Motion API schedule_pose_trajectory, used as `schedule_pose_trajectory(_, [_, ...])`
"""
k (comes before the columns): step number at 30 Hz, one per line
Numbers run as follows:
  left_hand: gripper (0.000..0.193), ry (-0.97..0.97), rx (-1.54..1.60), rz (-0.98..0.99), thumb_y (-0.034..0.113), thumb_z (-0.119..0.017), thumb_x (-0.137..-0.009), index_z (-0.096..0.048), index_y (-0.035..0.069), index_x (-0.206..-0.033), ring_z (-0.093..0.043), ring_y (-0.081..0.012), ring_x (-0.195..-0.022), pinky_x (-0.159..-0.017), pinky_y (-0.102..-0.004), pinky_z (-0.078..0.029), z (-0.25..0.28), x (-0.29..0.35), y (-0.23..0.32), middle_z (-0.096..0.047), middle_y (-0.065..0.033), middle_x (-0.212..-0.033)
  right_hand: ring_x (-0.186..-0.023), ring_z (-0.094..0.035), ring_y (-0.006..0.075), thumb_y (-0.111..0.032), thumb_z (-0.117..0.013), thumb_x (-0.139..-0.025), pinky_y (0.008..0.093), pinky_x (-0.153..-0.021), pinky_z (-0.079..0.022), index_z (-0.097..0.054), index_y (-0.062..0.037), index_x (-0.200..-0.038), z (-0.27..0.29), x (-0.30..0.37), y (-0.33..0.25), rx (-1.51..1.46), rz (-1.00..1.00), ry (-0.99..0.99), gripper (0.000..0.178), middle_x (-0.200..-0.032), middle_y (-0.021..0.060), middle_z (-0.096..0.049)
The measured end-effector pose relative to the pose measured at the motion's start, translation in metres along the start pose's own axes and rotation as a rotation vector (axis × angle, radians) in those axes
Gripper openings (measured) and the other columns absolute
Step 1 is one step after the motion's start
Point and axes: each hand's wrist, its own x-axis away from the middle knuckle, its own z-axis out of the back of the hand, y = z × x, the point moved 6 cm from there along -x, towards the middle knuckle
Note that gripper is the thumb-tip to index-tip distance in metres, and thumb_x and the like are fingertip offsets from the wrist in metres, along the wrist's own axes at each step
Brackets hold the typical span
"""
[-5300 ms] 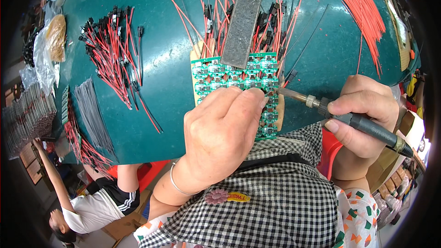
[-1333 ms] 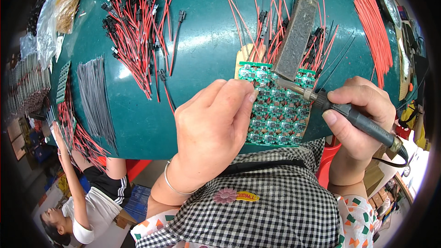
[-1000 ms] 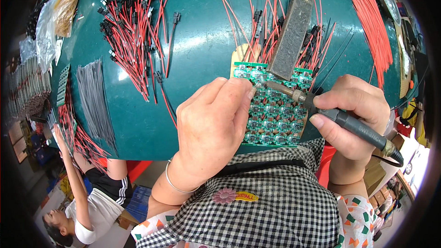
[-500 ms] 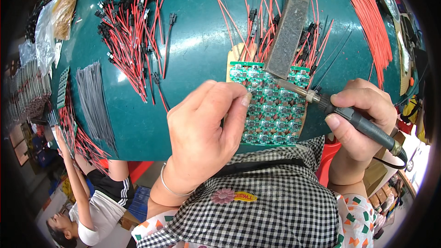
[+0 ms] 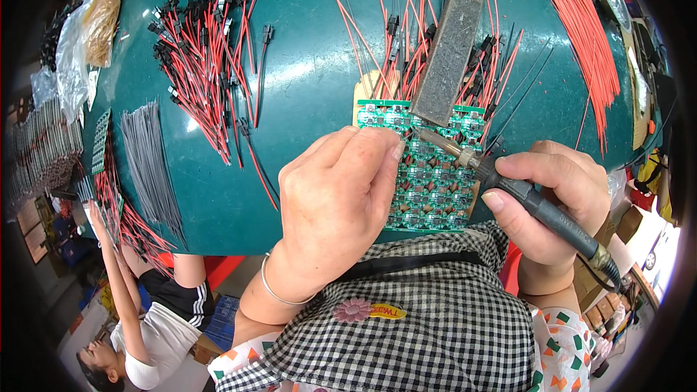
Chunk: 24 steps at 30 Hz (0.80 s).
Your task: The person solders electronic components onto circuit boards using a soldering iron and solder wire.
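A green panel of small circuit boards (image 5: 428, 207) lies in front of me on a wooden backing board (image 5: 366, 90). My right hand (image 5: 563, 192) is closed around the handle of a soldering iron (image 5: 536, 209), whose tip reaches over the panel's upper part, close to my left fingertips. Thumb and forefinger of my left hand (image 5: 334, 189) are pinched together at the panel's left side; what they hold, if anything, is hidden. A dark metal bar (image 5: 451, 40) lies across the panel's top edge and over red and black wires with black connectors (image 5: 414, 58).
A heap of red and black connector wires (image 5: 207, 65) lies left of centre, beside a bundle of grey wires (image 5: 151, 167). Red wires (image 5: 587, 51) are bundled at the right. Plastic bags (image 5: 71, 65) lie far left. Another person (image 5: 156, 334) sits at lower left.
My right hand and the soldering iron have moved left and slightly down. My left hand has shifted a little right, so its fingertips and the iron's tip are closer together.
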Motion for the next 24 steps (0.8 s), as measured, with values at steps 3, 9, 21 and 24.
schedule_pose_trajectory(3, [0.009,0.016,-0.041,-0.010,-0.006,-0.074,-0.083,-0.070,0.001,-0.087,-0.064,-0.0194,-0.062,-0.057,-0.0294,-0.050,-0.002,0.000,0.000,-0.068,-0.0099,-0.075,-0.055,-0.067,0.0203,-0.007,-0.086,-0.069,0.0303,-0.050,-0.051,-0.073,-0.0026,-0.090,-0.002,0.000,-0.002,0.012,0.032,0.005,0.025,-0.067,0.0088,-0.068])
schedule_pose_trajectory(9, [0.011,0.055,-0.074,-0.077,-0.007,-0.075,-0.083,-0.068,0.001,-0.087,-0.062,-0.0169,-0.059,-0.055,-0.0288,-0.048,-0.002,-0.001,0.003,-0.066,-0.0082,-0.073,-0.049,-0.057,0.0172,-0.009,-0.082,-0.069,0.0282,-0.046,-0.039,-0.070,0.0004,-0.088,-0.006,0.002,-0.005,0.008,0.077,0.060,0.025,-0.063,0.0089,-0.063])
schedule_pose_trajectory(21, [0.010,-0.001,0.052,0.073,-0.006,-0.075,-0.086,-0.066,-0.002,-0.082,-0.050,-0.0027,-0.059,-0.049,-0.0193,-0.039,0.009,0.006,-0.002,-0.061,-0.0015,-0.071,-0.050,-0.053,0.0158,-0.011,-0.081,-0.066,0.0279,-0.047,-0.036,-0.069,0.0018,-0.086,-0.001,0.002,0.002,-0.024,0.014,0.080,0.026,-0.062,0.0085,-0.061])
schedule_pose_trajectory(24, [0.009,0.031,0.032,0.010,-0.007,-0.075,-0.085,-0.068,-0.002,-0.084,-0.049,-0.0030,-0.058,-0.049,-0.0193,-0.037,0.008,0.006,0.001,-0.061,-0.0014,-0.071,-0.050,-0.053,0.0156,-0.012,-0.081,-0.066,0.0282,-0.048,-0.036,-0.069,0.0023,-0.086,0.003,0.001,0.005,-0.062,-0.009,0.072,0.028,-0.063,0.0089,-0.061])
